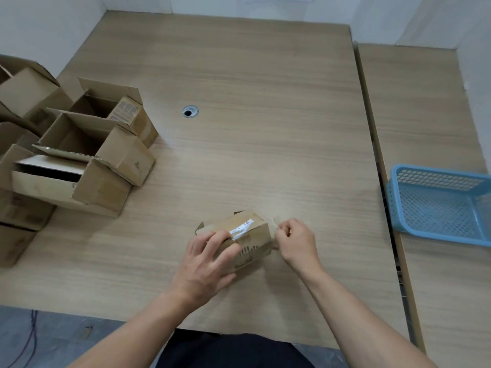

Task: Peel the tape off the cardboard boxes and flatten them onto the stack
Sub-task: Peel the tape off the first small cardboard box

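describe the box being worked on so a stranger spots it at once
On the wooden table, look at the near edge, between the pile of open boxes at left and the blue basket at right. The small box lies alone there, torn white label on top, left hand gripping it, right hand pinching its tape.

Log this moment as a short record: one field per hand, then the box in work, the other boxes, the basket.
left hand: holds the small box against the table
right hand: pinches clear tape at the box's right end
small box: not yet flattened, white label scraps on top
open boxes: clustered at far left, flaps up
blue basket: on the adjoining table, right
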